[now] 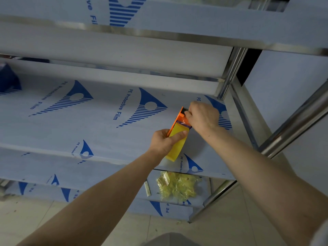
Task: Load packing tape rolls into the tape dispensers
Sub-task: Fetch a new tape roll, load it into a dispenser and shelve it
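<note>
- A steel shelf point(106, 132) wrapped in white protective film with blue printed logos is seen from above, with more film-covered tiers above it.
- An orange tape dispenser point(180, 115) is held over the right end of this shelf, near the front edge; whether it touches the film cannot be told.
- A yellow tape roll point(177, 145) is seated in the dispenser, its lower end reaching almost to the shelf's front edge.
- The roll is grasped by the left hand point(164, 142), with the thumb laid across the yellow face and the fingers curled round the far orange side.
- The dispenser's black-and-orange head is pinched by the right hand point(203, 116), its fingertips bent onto the top end.
- A polished steel post point(230, 71) is seen at the shelf's right rear corner.
- On the lower shelf point(152, 197), below the front edge, a crumpled wad of yellowish tape point(177, 186) is seen.
- A dark blue object point(8, 80), partly cut off, is seen at the left end of the shelf.
</note>
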A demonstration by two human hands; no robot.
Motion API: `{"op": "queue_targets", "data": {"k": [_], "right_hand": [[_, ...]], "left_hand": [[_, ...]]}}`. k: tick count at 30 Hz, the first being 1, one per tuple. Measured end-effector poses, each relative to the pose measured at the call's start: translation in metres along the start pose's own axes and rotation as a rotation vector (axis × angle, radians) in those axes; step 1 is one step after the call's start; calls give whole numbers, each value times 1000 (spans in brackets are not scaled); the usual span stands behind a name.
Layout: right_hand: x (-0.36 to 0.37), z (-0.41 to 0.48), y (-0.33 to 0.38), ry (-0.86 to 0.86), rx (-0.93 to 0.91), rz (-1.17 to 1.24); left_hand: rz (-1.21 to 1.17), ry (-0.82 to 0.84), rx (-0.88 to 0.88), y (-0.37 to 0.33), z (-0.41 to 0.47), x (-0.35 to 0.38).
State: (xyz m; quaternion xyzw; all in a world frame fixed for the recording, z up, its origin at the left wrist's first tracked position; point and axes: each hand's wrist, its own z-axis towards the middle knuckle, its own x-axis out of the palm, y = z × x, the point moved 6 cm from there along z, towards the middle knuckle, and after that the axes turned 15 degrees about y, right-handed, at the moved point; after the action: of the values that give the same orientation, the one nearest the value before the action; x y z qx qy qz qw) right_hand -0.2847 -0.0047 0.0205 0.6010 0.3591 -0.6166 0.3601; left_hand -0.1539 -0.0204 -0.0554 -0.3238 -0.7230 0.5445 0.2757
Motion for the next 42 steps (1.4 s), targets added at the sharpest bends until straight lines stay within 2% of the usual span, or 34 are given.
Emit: {"op": "queue_targets", "data": {"k": [6,12,17,20,24,37,42], "right_hand": [[4,4,4,-74,-43,-40],[13,9,-4,-101,-66,219],[18,17,-12,-75,-73,470],[19,21,-16,-76,-66,523],[19,22,-17,-79,-85,505],[13,27,-13,-42,-159,356],[18,29,-7,-12,-145,102]], "left_hand": [[10,-14,-5,2,4,-1],[97,-8,-16,1,6,-2],[151,121,-31,3,7,1],[121,141,-17,3,7,-1],[53,84,-2,3,6,-7],[77,-107,-12,4,8,-21],[67,-144,-27,3,6,-22]]}}
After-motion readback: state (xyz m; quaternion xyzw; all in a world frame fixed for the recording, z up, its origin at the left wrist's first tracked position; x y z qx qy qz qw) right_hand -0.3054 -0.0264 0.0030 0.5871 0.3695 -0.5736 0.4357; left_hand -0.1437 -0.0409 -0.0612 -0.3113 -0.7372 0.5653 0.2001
